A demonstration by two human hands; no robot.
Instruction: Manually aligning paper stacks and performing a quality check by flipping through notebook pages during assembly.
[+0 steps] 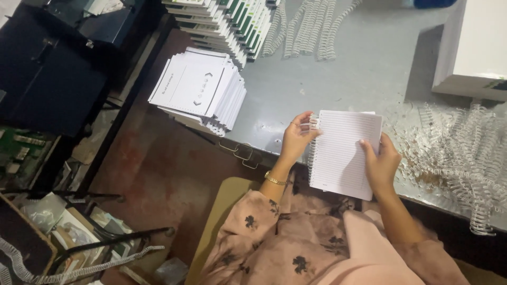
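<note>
A block of lined white notebook pages (346,153) lies on the grey table (359,68) near its front edge. A white wire spiral binding (312,142) runs along the block's left side. My left hand (297,138) pinches the top end of that spiral with its fingertips. My right hand (381,162) grips the block's right edge, thumb on top of the page. A gold bracelet sits on my left wrist.
A fanned stack of white covers (198,89) lies at the table's left corner, with a stack of green-edged notebooks (227,24) behind it. Loose wire spirals lie at the back (311,26) and in a tangled heap on the right (465,153). A white box (475,47) stands far right.
</note>
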